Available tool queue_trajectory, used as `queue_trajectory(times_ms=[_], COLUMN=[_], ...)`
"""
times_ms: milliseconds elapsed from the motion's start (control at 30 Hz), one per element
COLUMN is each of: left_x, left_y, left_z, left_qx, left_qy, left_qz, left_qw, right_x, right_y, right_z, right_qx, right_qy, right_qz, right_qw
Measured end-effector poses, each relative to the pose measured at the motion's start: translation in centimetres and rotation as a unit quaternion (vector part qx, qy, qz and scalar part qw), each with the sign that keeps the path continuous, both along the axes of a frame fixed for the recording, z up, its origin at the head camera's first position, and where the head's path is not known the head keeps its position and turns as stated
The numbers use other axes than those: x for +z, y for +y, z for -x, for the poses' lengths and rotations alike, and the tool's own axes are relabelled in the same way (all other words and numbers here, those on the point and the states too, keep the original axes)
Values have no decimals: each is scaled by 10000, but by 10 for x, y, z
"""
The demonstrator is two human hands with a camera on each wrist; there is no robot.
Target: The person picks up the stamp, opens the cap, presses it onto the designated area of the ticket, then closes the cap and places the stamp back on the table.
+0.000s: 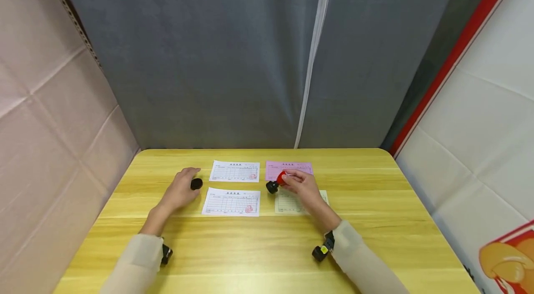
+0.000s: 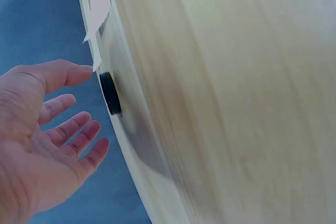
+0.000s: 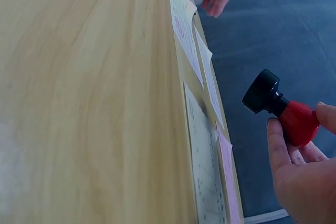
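Note:
My right hand point(image 1: 301, 186) holds a stamp point(image 3: 295, 121) by its red handle, between thumb and fingers. The stamp's black round head points to the left, raised above the table in the right wrist view. Beneath that hand lie a pink slip point(image 1: 289, 168) and a pale green slip point(image 1: 288, 202), each partly covered. On the left, my left hand point(image 1: 182, 188) hovers with loosely bent fingers around a small black round cap point(image 2: 109, 93). The cap sits on the table, and the fingers hold nothing.
Two white printed slips, a far one point(image 1: 234, 171) and a nearer one point(image 1: 231, 202), lie between the hands, each with a red stamp mark at its lower right. The wooden table point(image 1: 242, 252) ends at a grey curtain point(image 1: 208, 76). Pale walls stand on both sides.

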State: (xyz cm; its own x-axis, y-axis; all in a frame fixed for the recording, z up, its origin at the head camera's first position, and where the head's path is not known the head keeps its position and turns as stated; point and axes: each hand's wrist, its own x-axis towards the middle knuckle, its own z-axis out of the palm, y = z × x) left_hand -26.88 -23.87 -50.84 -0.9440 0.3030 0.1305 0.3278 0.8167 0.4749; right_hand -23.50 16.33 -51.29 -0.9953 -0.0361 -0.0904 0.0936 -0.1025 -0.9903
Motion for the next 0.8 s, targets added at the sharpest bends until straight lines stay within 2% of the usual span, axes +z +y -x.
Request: queue_trajectory(times_ms=[233,433,800], left_x=[-1,-5,-7], left_y=[-5,-8,-9], left_z=[1,4,8], left_qx=[217,505,633], left_qy=[-195,-412,-434], left_qz=[154,194,75], left_qw=[9995,9977,9970], right_x=[-6,-8,-9], right_y=[9,11,15], right_z=[0,0,-2], right_qx=[-221,-264,-416], right_qy=[-82,-58,-190], right_qz=[177,546,754], right_qw=[9996,9981,9961])
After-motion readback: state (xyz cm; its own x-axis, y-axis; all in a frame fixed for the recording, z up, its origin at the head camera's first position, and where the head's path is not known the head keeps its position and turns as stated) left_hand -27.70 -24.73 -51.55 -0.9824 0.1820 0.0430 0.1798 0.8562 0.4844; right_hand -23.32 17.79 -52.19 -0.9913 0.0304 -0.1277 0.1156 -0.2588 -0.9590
